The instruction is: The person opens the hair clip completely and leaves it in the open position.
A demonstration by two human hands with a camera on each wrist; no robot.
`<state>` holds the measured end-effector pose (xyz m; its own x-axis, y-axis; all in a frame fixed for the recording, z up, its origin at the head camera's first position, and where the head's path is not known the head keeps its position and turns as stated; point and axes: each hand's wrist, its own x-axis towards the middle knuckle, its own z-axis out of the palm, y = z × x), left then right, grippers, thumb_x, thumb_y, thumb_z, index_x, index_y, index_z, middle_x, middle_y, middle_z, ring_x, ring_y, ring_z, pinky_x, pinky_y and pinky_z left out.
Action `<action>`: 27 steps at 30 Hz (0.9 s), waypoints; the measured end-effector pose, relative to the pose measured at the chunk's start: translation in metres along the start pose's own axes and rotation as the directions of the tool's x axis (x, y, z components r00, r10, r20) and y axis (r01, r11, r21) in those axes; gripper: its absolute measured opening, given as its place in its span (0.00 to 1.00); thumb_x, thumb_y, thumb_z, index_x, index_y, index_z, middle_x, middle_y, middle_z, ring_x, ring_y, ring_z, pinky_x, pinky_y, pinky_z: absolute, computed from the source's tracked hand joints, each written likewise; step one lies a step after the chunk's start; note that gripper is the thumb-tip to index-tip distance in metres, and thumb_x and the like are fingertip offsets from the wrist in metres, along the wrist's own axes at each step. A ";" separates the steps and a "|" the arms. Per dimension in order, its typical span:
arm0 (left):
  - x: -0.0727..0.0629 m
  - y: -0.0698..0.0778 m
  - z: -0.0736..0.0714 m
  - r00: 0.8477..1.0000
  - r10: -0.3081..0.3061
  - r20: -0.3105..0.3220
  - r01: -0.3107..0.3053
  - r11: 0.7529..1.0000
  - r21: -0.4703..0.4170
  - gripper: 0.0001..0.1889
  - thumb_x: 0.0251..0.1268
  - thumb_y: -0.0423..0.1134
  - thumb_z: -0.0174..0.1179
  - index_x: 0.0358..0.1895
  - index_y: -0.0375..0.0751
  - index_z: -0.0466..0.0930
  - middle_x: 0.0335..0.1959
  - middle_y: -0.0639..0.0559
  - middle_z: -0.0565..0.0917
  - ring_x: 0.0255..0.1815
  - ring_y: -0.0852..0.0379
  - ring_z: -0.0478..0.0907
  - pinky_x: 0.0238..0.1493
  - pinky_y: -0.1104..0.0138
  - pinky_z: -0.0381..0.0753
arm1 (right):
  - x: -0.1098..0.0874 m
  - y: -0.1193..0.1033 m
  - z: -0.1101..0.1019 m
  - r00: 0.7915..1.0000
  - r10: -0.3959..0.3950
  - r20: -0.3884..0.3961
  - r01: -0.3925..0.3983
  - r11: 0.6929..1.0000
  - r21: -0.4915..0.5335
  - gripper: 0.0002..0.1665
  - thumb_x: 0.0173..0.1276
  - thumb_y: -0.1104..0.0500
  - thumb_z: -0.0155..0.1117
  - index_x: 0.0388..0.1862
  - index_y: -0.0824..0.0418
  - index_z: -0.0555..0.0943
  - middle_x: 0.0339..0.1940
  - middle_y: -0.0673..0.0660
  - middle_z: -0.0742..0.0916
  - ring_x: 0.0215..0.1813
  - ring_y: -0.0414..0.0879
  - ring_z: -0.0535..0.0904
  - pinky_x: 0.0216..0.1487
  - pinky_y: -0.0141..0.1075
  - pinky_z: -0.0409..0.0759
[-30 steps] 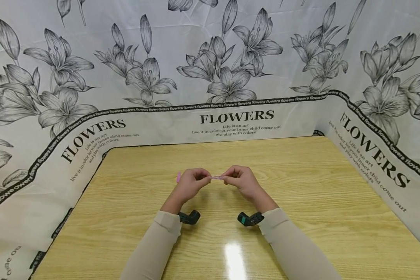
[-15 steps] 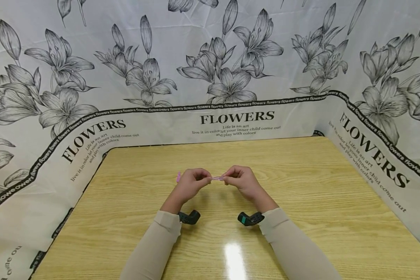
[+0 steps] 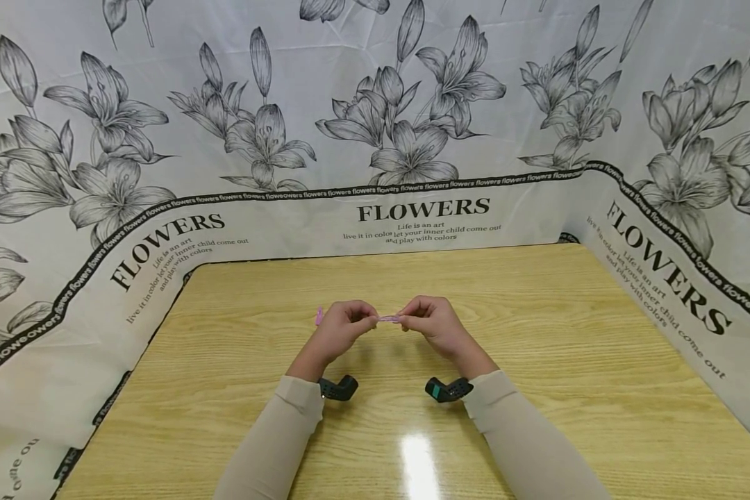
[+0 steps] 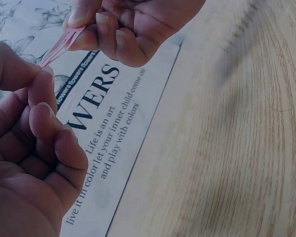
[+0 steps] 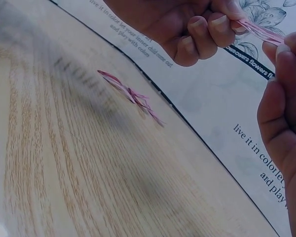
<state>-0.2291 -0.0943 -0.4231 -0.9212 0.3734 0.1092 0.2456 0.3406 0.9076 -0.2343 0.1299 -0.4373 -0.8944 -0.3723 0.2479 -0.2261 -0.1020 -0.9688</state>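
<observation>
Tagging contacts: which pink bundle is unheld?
The loose bundle on the table, left of the left hand; the other bundle is pinched by that and the right hand.

1 narrow set of pink strands, slim gaps between strands; drawn straight, held above the table. 1 end pinched by left hand, the other by right hand. 1 pink-and-white strand bundle, strands crossing, ends splayed, lies flat on the table, near left hand.

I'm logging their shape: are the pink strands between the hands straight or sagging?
Straight: the pink strands run from the left hand to the right hand without visible sag.
</observation>
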 end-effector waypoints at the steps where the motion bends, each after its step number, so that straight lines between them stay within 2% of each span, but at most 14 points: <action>1: 0.000 0.000 0.000 1.000 -0.001 0.002 0.001 1.000 -0.001 0.07 0.69 0.40 0.58 0.40 0.42 0.83 0.38 0.44 0.84 0.35 0.55 0.76 0.37 0.63 0.75 | 0.000 0.000 0.000 1.000 0.001 0.001 -0.001 1.000 0.004 0.14 0.64 0.68 0.65 0.38 0.83 0.77 0.28 0.48 0.87 0.30 0.40 0.82 0.38 0.33 0.82; 7: 0.000 -0.001 -0.001 1.000 -0.010 0.019 0.011 1.000 -0.015 0.12 0.69 0.40 0.58 0.44 0.33 0.82 0.37 0.48 0.83 0.35 0.55 0.75 0.37 0.64 0.74 | 0.000 0.000 0.000 1.000 -0.007 0.010 0.006 1.000 0.016 0.12 0.64 0.69 0.64 0.37 0.82 0.77 0.28 0.47 0.87 0.30 0.39 0.82 0.38 0.32 0.82; 12: 0.001 -0.002 -0.002 1.000 -0.010 0.028 0.011 0.999 -0.045 0.09 0.68 0.40 0.59 0.41 0.37 0.83 0.35 0.50 0.82 0.36 0.43 0.75 0.36 0.61 0.74 | 0.000 0.001 0.000 0.999 -0.022 0.024 0.021 0.999 0.046 0.01 0.64 0.71 0.63 0.33 0.70 0.81 0.28 0.48 0.87 0.30 0.40 0.82 0.38 0.32 0.82; 16: 0.000 -0.002 -0.002 0.999 -0.008 0.035 0.010 0.998 -0.062 0.10 0.68 0.40 0.59 0.41 0.36 0.82 0.34 0.50 0.82 0.38 0.38 0.74 0.37 0.57 0.74 | 0.000 0.000 -0.001 0.999 -0.029 0.032 0.027 0.998 0.063 0.05 0.64 0.70 0.63 0.31 0.63 0.82 0.27 0.50 0.87 0.30 0.40 0.81 0.38 0.31 0.81; 23: -0.001 -0.003 -0.002 0.999 -0.014 0.051 0.018 0.997 -0.081 0.12 0.69 0.40 0.59 0.43 0.32 0.81 0.32 0.51 0.80 0.37 0.39 0.73 0.39 0.50 0.74 | -0.003 0.000 0.001 0.998 -0.041 0.055 0.037 0.996 0.081 0.07 0.64 0.70 0.63 0.30 0.59 0.83 0.27 0.53 0.86 0.30 0.40 0.81 0.39 0.31 0.81; 27: 0.000 -0.005 -0.002 0.998 -0.014 0.063 0.019 0.997 -0.077 0.11 0.69 0.37 0.58 0.43 0.31 0.81 0.32 0.53 0.80 0.34 0.45 0.73 0.38 0.54 0.73 | -0.004 0.000 0.002 0.997 -0.049 0.061 0.044 0.996 0.082 0.08 0.65 0.70 0.63 0.30 0.58 0.83 0.26 0.51 0.86 0.30 0.40 0.81 0.38 0.31 0.81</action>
<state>-0.2305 -0.0977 -0.4270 -0.9036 0.4224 0.0705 0.2043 0.2803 0.9379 -0.2305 0.1297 -0.4384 -0.8571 -0.4224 0.2948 -0.2326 -0.1932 -0.9532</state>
